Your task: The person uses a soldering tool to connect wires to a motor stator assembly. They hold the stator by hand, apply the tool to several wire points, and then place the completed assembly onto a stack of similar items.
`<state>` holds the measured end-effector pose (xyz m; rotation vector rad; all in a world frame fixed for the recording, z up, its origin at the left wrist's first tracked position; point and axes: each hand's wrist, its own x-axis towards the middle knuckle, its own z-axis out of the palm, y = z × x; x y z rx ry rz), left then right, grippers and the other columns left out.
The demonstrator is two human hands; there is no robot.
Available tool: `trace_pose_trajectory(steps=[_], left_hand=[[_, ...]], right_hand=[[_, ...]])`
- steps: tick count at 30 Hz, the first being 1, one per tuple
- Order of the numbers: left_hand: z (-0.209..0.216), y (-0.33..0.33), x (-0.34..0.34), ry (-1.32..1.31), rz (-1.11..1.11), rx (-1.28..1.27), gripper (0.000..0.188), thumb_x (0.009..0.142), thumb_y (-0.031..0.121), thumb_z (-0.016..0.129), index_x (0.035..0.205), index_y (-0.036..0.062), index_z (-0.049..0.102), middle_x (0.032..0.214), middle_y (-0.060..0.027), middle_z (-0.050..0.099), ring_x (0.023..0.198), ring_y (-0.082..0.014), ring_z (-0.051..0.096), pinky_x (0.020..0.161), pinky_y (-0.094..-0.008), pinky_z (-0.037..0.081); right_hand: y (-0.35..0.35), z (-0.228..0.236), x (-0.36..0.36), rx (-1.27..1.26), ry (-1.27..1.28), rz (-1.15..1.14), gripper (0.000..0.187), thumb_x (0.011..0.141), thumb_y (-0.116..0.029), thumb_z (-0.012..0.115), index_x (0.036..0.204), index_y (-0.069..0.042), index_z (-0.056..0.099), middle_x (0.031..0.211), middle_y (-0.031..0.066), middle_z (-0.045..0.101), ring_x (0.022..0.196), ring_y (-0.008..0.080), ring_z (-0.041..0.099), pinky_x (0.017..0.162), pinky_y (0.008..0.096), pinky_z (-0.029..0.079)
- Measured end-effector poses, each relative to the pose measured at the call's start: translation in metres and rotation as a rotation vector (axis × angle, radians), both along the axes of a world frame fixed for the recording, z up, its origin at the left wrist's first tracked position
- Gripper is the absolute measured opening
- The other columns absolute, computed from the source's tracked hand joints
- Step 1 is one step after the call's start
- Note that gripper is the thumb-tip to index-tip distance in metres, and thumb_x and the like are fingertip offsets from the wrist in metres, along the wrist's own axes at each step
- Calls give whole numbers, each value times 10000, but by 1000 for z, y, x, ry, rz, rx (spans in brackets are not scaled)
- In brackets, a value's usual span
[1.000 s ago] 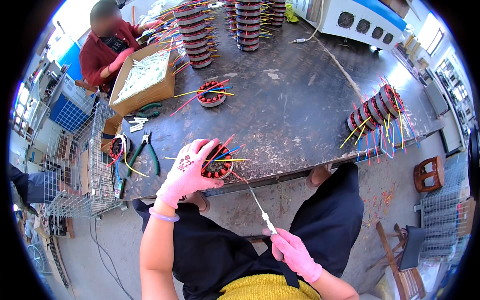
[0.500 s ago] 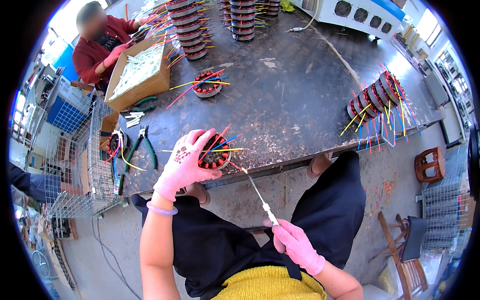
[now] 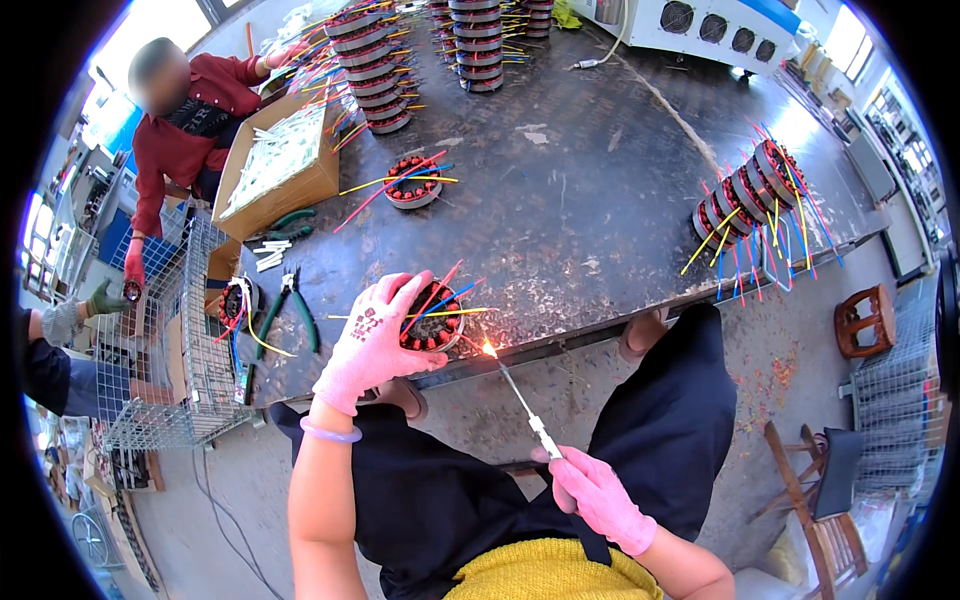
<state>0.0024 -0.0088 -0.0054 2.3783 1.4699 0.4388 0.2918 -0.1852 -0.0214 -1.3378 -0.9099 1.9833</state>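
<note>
Part-spread left pink-gloved fingers (image 3: 408,288) are clasping 1 red-wound grey ring stator (image 3: 437,329) at the dark desk edge (image 3: 575,315); curled right fingers (image 3: 574,465) are holding 1 white-and-metal torch (image 3: 541,430); red wire (image 3: 470,342) heating is seemingly proceeding, unfinished.

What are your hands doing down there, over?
Left hand holding wired ring. Right hand holding thin torch, flame lit near ring. Nearest pliers left of ring, clear of flame.

1. Passable: tabletop (image 3: 575,210) between lone ring (image 3: 413,201) and right-side ring row (image 3: 748,193).
2. Left of left hand (image 3: 372,345): pliers (image 3: 290,284), then carton (image 3: 300,205) beyond.
3. Torch (image 3: 540,430), flame (image 3: 489,348) block gap to right hand (image 3: 603,502).
</note>
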Motion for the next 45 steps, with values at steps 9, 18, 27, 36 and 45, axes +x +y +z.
trace_pose_trajectory(steps=[9,18,27,36,45], left_hand=[[1,-1,0,8,8,-2,1020,561,317,920,1439,62,466,1368,-181,497,1250,-389,504,1078,-451,401],[-1,0,0,11,14,-8,1014,561,305,917,1437,64,468,1369,-185,497,1264,-391,497,1083,-455,399],[0,-1,0,2,7,-15,1008,573,322,911,1438,58,465,1368,-187,495,1263,-394,493,1084,-454,396],[0,0,0,11,8,-6,1007,586,338,908,1444,62,458,1367,-190,492,1262,-398,491,1087,-455,391],[0,1,0,8,5,-6,1007,588,349,909,1444,64,460,1371,-190,492,1265,-397,490,1091,-455,389]], right_hand=[[-1,-2,-2,-65,96,-40,364,1055,-256,489,1319,-20,570,723,-33,482,633,51,436,586,216,358],[-2,-7,0,15,13,-3,368,1054,-265,474,1298,-10,578,696,-17,501,624,62,463,587,230,378],[-1,-2,0,-21,-23,11,379,1052,-276,473,1306,-13,576,688,-16,502,616,64,457,583,234,377],[-2,-6,-1,-7,32,-19,368,1058,-263,471,1306,-12,575,699,-26,487,627,52,444,585,223,369],[-3,-7,-1,-16,63,-25,378,1058,-274,478,1311,-7,570,719,-30,493,636,53,446,593,218,377]])
